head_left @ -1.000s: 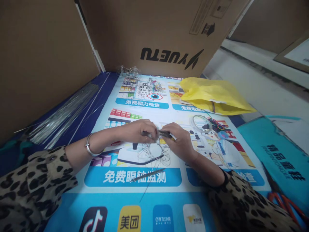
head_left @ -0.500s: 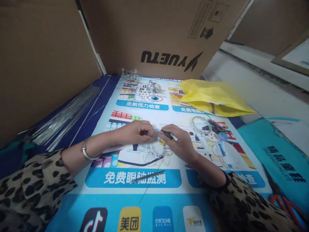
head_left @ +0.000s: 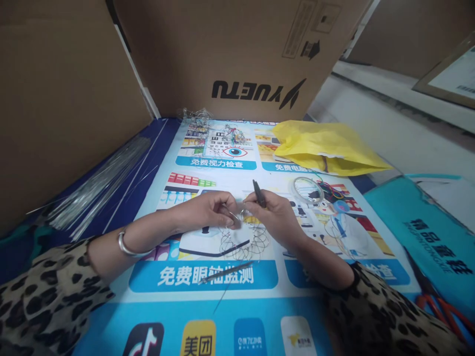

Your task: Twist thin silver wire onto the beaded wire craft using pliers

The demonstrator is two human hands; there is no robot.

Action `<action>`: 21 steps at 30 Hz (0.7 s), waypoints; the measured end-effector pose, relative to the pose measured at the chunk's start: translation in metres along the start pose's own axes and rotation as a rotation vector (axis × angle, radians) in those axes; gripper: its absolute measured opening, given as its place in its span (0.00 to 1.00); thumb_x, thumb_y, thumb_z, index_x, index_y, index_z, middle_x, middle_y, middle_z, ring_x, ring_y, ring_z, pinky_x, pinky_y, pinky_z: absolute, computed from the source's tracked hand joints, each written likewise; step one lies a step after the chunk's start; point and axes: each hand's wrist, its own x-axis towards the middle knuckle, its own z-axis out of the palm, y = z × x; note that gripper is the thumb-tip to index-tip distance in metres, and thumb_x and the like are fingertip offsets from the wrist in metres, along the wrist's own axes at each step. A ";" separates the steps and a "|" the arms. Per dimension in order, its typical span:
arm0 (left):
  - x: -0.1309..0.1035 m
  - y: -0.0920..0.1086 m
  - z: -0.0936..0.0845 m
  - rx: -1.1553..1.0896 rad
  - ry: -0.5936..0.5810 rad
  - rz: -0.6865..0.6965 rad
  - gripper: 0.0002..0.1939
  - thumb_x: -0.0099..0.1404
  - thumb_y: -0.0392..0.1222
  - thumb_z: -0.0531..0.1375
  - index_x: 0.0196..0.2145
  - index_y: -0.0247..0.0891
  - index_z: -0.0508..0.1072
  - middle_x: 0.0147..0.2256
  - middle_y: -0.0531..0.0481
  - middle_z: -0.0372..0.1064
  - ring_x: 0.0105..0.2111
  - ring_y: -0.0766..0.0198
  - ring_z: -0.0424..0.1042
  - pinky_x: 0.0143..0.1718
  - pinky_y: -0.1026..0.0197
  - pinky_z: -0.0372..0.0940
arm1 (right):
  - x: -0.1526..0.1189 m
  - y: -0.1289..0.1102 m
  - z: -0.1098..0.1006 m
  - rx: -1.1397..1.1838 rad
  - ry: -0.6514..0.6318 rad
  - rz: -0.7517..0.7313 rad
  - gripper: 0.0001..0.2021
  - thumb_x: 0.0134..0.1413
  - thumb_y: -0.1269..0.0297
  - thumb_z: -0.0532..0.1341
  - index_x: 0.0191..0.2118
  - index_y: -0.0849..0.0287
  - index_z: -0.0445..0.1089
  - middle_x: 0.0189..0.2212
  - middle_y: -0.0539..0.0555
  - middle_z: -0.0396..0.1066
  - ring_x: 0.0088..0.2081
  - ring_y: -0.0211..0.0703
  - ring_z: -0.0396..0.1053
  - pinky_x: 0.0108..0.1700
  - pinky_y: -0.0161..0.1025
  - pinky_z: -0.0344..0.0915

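My left hand (head_left: 218, 210) is closed in a pinch on a thin silvery wire (head_left: 233, 214) above the printed sheet. Close beside it, my right hand (head_left: 276, 217) has thumb and forefinger pressed together at the same wire work. A slim dark pointed tool (head_left: 259, 194) sticks up out of the right hand; its lower part is hidden by the fingers, so its kind is unclear. Just below the fingertips hangs or lies a looped ring of fine wire (head_left: 245, 243) with tiny beads. Two thin grey metal rods (head_left: 226, 272) lie nearer to me.
A bundle of straight wires (head_left: 104, 185) lies at left. Tangled wire pieces (head_left: 196, 117) sit by the cardboard box (head_left: 237, 54). On the right are a wire coil (head_left: 308, 190), coloured threads (head_left: 334, 192), a yellow bag (head_left: 330, 146), a teal bag (head_left: 426, 222) and orange-handled scissors (head_left: 440, 309).
The dark tool has swung from pointing left to pointing upward in my right hand. My fingertips have come lower, and the wire between them shows more clearly.
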 end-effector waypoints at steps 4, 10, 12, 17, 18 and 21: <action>-0.001 0.000 0.007 -0.019 0.089 -0.054 0.14 0.51 0.32 0.64 0.35 0.36 0.64 0.32 0.46 0.72 0.35 0.62 0.73 0.34 0.62 0.65 | 0.000 0.000 0.002 0.048 0.031 0.022 0.02 0.47 0.66 0.61 0.29 0.58 0.69 0.25 0.47 0.71 0.28 0.36 0.66 0.33 0.34 0.62; -0.002 0.001 0.012 -0.048 0.176 -0.073 0.14 0.49 0.32 0.65 0.33 0.35 0.65 0.31 0.47 0.71 0.30 0.65 0.72 0.29 0.64 0.65 | -0.003 0.003 0.007 0.056 0.116 0.050 0.03 0.48 0.65 0.60 0.28 0.58 0.69 0.24 0.47 0.69 0.28 0.36 0.64 0.32 0.34 0.61; -0.002 0.003 0.012 -0.053 0.156 -0.103 0.15 0.50 0.32 0.64 0.33 0.34 0.63 0.31 0.47 0.71 0.27 0.67 0.71 0.27 0.65 0.64 | -0.004 0.003 0.008 0.061 0.140 0.062 0.03 0.47 0.65 0.60 0.28 0.58 0.69 0.24 0.47 0.68 0.28 0.36 0.63 0.32 0.34 0.61; -0.006 0.010 0.012 0.027 0.062 -0.249 0.16 0.55 0.36 0.61 0.39 0.37 0.59 0.35 0.44 0.72 0.29 0.63 0.72 0.27 0.64 0.64 | -0.005 0.004 0.011 0.099 0.167 0.074 0.03 0.47 0.65 0.60 0.28 0.58 0.69 0.24 0.48 0.68 0.29 0.36 0.63 0.33 0.34 0.61; -0.007 0.010 0.012 0.034 0.045 -0.258 0.16 0.56 0.37 0.61 0.40 0.37 0.59 0.36 0.44 0.72 0.29 0.63 0.73 0.28 0.63 0.64 | -0.005 0.005 0.011 0.102 0.169 0.074 0.03 0.47 0.65 0.59 0.28 0.58 0.69 0.24 0.48 0.68 0.29 0.37 0.63 0.34 0.34 0.61; -0.009 0.010 0.012 -0.002 0.023 -0.241 0.16 0.55 0.35 0.61 0.40 0.37 0.59 0.37 0.44 0.71 0.31 0.63 0.72 0.29 0.63 0.64 | -0.006 0.005 0.011 0.097 0.166 0.067 0.03 0.47 0.65 0.60 0.27 0.58 0.69 0.25 0.48 0.68 0.30 0.37 0.64 0.34 0.35 0.61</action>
